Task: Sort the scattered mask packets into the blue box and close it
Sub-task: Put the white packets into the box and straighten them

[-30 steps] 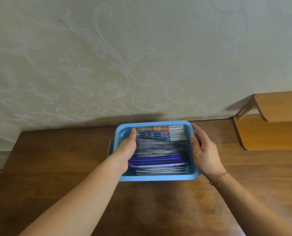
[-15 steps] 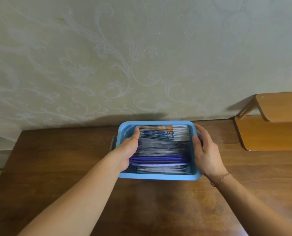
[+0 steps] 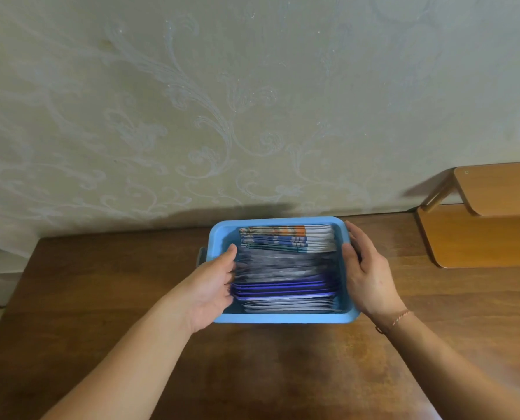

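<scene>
The blue box (image 3: 283,318) stands on the wooden table near the wall, with no lid on it. Mask packets (image 3: 286,268) stand on edge inside in rows: colourful ones at the back, then grey, purple and white. My left hand (image 3: 210,286) lies over the box's left wall, thumb up, with its fingers against the packets' left ends. My right hand (image 3: 364,274) rests flat along the right wall, fingers straight on the outside and the thumb at the rim. No loose packets show on the table.
The brown table (image 3: 252,368) ends at a patterned wall just behind the box. A light wooden shelf unit (image 3: 479,237) stands at the right. A small dark grey part (image 3: 201,256) sticks out at the box's left side.
My left hand has slid a little toward me along the packets' left ends. The right hand and the box have hardly moved.
</scene>
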{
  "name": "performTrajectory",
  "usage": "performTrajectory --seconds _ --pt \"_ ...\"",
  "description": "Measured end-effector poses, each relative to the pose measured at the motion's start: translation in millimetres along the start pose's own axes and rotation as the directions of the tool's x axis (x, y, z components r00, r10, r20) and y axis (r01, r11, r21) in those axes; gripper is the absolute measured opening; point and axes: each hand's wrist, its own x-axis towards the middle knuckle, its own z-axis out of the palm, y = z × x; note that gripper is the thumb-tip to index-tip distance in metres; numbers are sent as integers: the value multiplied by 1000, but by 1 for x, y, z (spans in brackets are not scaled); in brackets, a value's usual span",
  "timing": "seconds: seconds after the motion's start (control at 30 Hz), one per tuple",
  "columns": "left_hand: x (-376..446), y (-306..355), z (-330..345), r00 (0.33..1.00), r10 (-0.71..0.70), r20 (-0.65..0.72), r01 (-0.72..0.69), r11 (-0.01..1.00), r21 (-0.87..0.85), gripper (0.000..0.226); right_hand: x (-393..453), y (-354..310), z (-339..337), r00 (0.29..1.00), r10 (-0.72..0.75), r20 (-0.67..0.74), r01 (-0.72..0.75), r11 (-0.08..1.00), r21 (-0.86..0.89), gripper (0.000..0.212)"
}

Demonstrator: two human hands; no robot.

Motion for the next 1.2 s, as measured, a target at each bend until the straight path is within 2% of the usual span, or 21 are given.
performTrajectory --seconds 0.13,0.27,0.33,0.43,0.47,0.57,0.6,0.77,0.87,1.0,1.07,1.13,1.2 --pt "-1 0 13 1000 22 11 -22 999 31 36 0 0 3 999 10 -38 -10 1000 -3 42" --pt "-12 7 14 999 9 45 -11 998 54 31 2 0 -1 999 32 10 -32 999 -3 42" --pt "-21 11 5 1000 20 18 -22 997 79 26 2 -2 -6 1000 7 4 -7 1000 -25 42" --pt "-26 11 -9 996 77 -35 -77 997 10 62 -7 -5 -11 992 28 -126 -25 999 23 45" --pt "-26 10 -8 994 92 -53 -93 996 -2 65 -11 -5 -10 987 59 -149 -47 996 79 47" --pt "-16 10 8 991 102 -91 -98 994 40 36 -19 -3 -3 984 160 -76 -143 971 191 51" --pt "-12 13 15 988 100 -119 -93 994 65 37 -20 -2 -1 983 180 -48 -167 965 201 52" --pt "19 22 24 970 41 -238 -24 997 75 57 -18 3 4 986 164 -16 -158 970 187 47" --pt "32 17 20 959 32 -281 -9 996 85 81 -19 4 4 993 120 -1 -117 977 181 41" --pt "34 17 29 956 23 -294 -7 998 56 61 -17 8 4 997 74 13 -75 987 139 51" --pt "29 19 32 962 8 -272 5 999 47 61 -16 12 3 996 83 29 -86 987 134 54" --pt "15 23 30 984 -36 -176 43 999 34 61 -15 11 2 995 91 37 -95 986 135 54" --pt "-3 27 25 995 -48 -89 45 998 -31 48 -15 12 1 996 86 34 -89 987 136 53"
